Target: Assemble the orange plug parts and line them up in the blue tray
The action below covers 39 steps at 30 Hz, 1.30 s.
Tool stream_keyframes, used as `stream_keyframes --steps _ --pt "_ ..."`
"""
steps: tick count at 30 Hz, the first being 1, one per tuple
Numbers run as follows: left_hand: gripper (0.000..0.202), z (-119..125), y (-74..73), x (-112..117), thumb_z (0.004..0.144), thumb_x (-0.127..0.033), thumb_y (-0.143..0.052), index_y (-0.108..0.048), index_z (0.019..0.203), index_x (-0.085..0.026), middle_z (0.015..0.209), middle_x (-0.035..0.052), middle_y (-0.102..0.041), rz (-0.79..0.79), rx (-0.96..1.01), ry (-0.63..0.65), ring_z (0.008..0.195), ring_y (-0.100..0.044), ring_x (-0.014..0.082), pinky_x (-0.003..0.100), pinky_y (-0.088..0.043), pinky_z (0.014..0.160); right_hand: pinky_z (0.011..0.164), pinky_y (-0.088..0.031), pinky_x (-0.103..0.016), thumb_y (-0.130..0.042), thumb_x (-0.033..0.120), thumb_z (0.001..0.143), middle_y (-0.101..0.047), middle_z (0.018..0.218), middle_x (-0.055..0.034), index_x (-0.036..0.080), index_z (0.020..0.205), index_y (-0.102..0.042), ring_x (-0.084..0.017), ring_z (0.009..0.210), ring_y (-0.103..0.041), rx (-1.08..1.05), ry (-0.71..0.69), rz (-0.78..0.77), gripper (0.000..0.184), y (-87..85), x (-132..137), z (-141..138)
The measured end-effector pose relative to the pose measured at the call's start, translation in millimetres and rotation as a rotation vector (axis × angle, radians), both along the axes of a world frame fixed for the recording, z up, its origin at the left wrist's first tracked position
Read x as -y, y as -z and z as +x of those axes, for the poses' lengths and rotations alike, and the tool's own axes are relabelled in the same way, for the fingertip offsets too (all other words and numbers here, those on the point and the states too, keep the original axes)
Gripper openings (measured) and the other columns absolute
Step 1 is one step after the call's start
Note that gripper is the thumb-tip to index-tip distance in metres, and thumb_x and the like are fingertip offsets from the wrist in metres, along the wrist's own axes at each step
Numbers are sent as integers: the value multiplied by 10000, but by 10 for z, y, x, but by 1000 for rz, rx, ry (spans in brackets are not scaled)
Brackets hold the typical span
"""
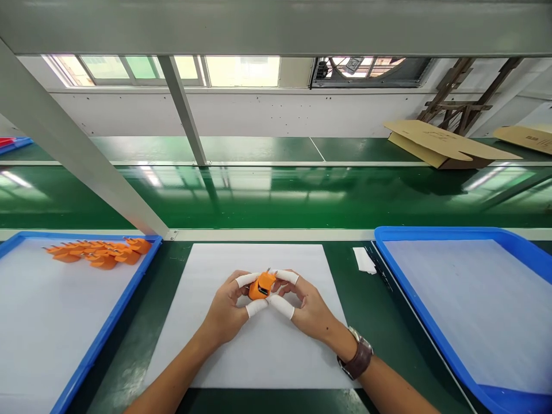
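Note:
Between my two hands is a small orange plastic part with a dark slot on the side toward me and thin metal prongs at its top. My left hand grips its left side with thumb and index finger. On the other side, the thumb and fingers of my right hand close on it. White finger cots cover the thumbs and index fingers. Both hands are over a white sheet on the green table. What the curled rear fingers touch is hidden.
At left, a blue-rimmed tray holds several similar orange parts near its back edge. Another blue tray, lined with white, stands at right. Beside it lies a white scrap. A grey slanted post rises at left; cardboard lies behind.

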<state>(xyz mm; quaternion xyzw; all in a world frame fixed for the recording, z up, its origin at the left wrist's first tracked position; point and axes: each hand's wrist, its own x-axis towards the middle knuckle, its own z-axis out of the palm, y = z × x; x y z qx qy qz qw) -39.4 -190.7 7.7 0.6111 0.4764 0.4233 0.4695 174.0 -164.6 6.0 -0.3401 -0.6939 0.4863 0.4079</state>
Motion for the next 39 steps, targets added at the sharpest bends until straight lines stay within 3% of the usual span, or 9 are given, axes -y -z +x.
stream_keyframes --steps 3,7,13,18,21,25,31,39 --pt "422 -10 13 1 840 -266 -731 -622 1244 -314 1122 46 -589 110 -148 0 1013 -614 203 402 -569 909 862 -559 -381 -677 236 896 -647 1186 -36 317 1288 -577 -178 918 -635 19 22 12 412 -13 0 -3" --pt "403 -2 3 14 869 -262 -693 -600 1255 -331 1129 45 -560 101 -122 36 1054 -608 205 399 -588 905 840 -557 -369 -626 205 934 -685 1097 -32 289 1136 -657 -186 946 -644 -9 83 67 222 -13 5 -21" --pt "399 -6 -44 36 876 -219 -673 -587 1253 -315 1104 49 -560 151 -224 68 926 -610 179 359 -600 792 836 -560 -373 -600 180 952 -672 1112 -43 295 1206 -624 -184 943 -641 -39 82 210 279 6 -9 -18" --pt "425 20 -29 40 877 -148 -646 -569 1269 -292 1057 41 -543 399 -289 -151 740 -543 120 302 -556 676 771 -535 -378 -666 230 908 -614 1079 -58 266 1149 -619 -184 847 -602 47 359 230 248 -3 4 -17" --pt "462 43 -19 52 877 -93 -612 -556 1291 -291 1032 37 -530 538 -340 -227 700 -505 110 290 -535 650 733 -516 -368 -667 234 902 -581 927 -30 260 1057 -641 -176 776 -561 78 283 240 159 -7 53 -43" --pt "506 74 -7 90 890 -66 -558 -524 1341 -293 1065 57 -532 563 -377 -192 770 -544 128 275 -535 634 679 -526 -347 -688 292 885 -593 918 -31 266 1133 -640 -168 731 -540 94 63 30 254 -24 147 -127" --pt "562 128 42 123 886 -41 -527 -480 1388 -288 1066 67 -533 592 -369 -155 791 -554 140 255 -523 574 744 -564 -359 -760 407 819 -648 917 -41 216 1057 -675 -189 790 -605 -13 38 -336 316 -47 206 -197" --pt "566 193 23 158 889 1 -466 -449 1393 -256 1117 87 -534 614 -349 -113 940 -607 181 284 -572 660 667 -557 -333 -774 415 789 -645 824 -33 190 947 -683 -178 718 -597 -13 133 -370 290 -59 252 -268"
